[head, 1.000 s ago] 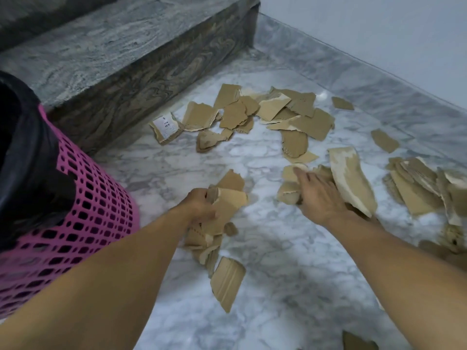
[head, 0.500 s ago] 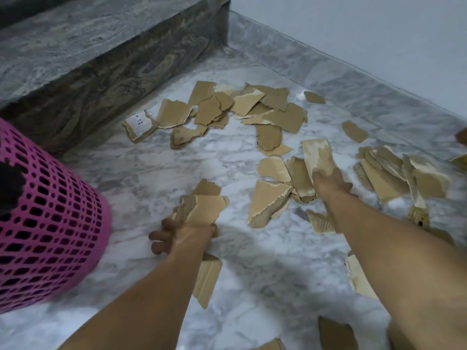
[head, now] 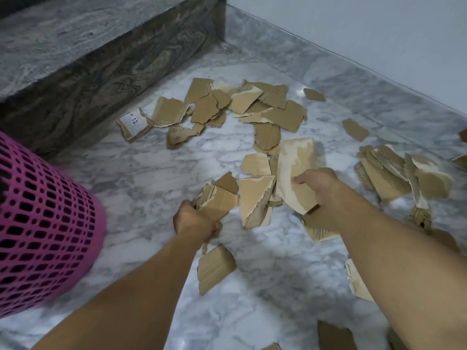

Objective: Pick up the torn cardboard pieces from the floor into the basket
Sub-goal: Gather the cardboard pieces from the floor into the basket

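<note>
Head-worn camera looks steeply down, close over the marble floor (head: 141, 178).

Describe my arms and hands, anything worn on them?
Both forearms are bare as far as the view shows: no sleeves, gloves, watch or bracelet. No rings show on the left hand or right hand, though some fingers are hidden behind cardboard.

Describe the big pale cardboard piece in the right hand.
The cardboard piece is long and torn, its brown facing mostly peeled to a pale whitish layer, with brown patches left. It tilts up off the marble floor, upper end pointing away. The right hand grips its near end, thumb on top. Smaller scraps lie beneath and beside it.
</note>
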Demonstrator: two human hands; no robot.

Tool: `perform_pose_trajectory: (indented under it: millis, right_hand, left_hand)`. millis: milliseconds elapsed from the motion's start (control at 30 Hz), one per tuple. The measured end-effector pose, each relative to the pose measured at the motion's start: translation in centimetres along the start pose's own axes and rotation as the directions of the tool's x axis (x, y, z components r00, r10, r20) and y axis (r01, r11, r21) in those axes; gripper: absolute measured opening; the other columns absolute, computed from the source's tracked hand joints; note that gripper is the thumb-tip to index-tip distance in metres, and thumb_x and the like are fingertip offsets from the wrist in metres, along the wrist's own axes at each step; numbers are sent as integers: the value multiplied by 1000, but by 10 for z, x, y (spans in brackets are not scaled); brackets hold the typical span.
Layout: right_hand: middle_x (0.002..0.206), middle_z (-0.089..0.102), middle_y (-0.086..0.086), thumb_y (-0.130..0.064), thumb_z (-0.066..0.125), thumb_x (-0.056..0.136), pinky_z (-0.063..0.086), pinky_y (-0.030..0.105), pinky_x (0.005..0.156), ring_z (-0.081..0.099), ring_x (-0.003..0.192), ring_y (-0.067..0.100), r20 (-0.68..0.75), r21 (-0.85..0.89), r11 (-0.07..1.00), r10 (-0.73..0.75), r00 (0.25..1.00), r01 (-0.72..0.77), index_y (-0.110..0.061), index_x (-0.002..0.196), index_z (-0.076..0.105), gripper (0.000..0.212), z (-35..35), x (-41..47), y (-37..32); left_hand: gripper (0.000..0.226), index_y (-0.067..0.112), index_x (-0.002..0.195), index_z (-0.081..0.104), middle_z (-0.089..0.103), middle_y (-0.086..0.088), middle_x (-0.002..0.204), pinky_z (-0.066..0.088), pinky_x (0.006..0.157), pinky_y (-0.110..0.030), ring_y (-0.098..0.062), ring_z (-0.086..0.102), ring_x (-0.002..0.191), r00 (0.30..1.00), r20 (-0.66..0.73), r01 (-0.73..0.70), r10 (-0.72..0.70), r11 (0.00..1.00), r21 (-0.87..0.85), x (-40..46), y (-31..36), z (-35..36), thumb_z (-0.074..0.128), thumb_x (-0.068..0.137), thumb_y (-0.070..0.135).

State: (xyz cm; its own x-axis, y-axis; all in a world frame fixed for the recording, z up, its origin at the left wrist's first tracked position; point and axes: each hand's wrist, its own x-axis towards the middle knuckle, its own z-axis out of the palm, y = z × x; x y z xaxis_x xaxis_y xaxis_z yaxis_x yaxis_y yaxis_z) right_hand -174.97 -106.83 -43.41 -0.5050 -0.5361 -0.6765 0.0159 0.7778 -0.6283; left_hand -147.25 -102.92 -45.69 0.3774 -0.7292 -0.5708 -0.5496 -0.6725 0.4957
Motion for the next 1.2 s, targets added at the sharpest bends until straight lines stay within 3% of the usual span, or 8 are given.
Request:
perform_pose_trajectory:
  millis: [233,400,467,533,633,833,1000,1200]
  right_hand:
    - [123,63,17,-13,62,81,43,28,76,62,106,35,-428,33,974,-191,883,226,-1,124,58,44,-6,-8,-24]
    - [116,67,15,-12,63,79,45,25,75,65,104,33,-466,-61,909,-390,794,411,-6,113,60,34,12,-35,-42]
    - [113,67,15,-12,63,82,44,25,75,64,103,32,-474,-99,869,-470,744,485,-7,111,59,30,22,-46,-44]
    - [111,67,14,-13,63,84,41,25,73,62,101,29,-494,-117,836,-517,699,536,-8,111,57,28,31,-57,-46]
    - [110,67,12,-11,63,82,43,25,74,63,101,30,-416,-75,852,-499,760,518,-9,112,59,30,41,-66,-43]
    - [107,66,12,-13,62,84,51,34,77,64,99,34,-441,-64,871,-462,769,487,-9,110,57,27,47,-72,-29]
    - [105,70,7,-11,71,77,50,29,76,65,93,25,-43,-7,910,-414,909,414,-14,110,65,33,59,-71,-24]
    - [121,63,11,-25,81,73,48,31,77,60,109,31,262,-473,788,-302,917,395,-8,124,54,60,108,-81,6]
  left_hand:
    - [46,13,86,60,66,1,75,53,52,-24,-17,65,67,994,105,37,-8,960,-277,12,9,-32,88,49,7]
    - [58,13,105,63,64,2,85,49,58,-21,-20,63,74,990,-107,-126,89,899,-419,13,30,-57,92,55,18]
    - [52,9,98,61,63,2,78,47,44,-16,-13,63,60,992,-58,-127,113,904,-408,11,37,-64,91,55,14]
    - [36,9,88,64,64,-3,72,45,36,-16,-11,60,50,965,203,-118,166,966,-230,5,36,-68,87,60,10]
    - [44,17,104,60,67,-12,96,54,56,-28,-19,67,70,859,505,-192,85,968,163,-5,17,-63,83,67,14]
    - [64,20,131,48,36,-11,135,40,101,-33,-30,35,122,909,386,-381,158,692,613,-29,-26,-16,71,74,37]
    - [73,19,126,45,43,-8,127,44,96,-36,-28,42,116,900,304,-429,311,747,508,-51,-42,1,74,64,43]
    - [50,21,106,59,70,-7,100,50,78,-29,-27,65,97,893,288,-430,347,845,317,-56,-47,-6,71,61,38]
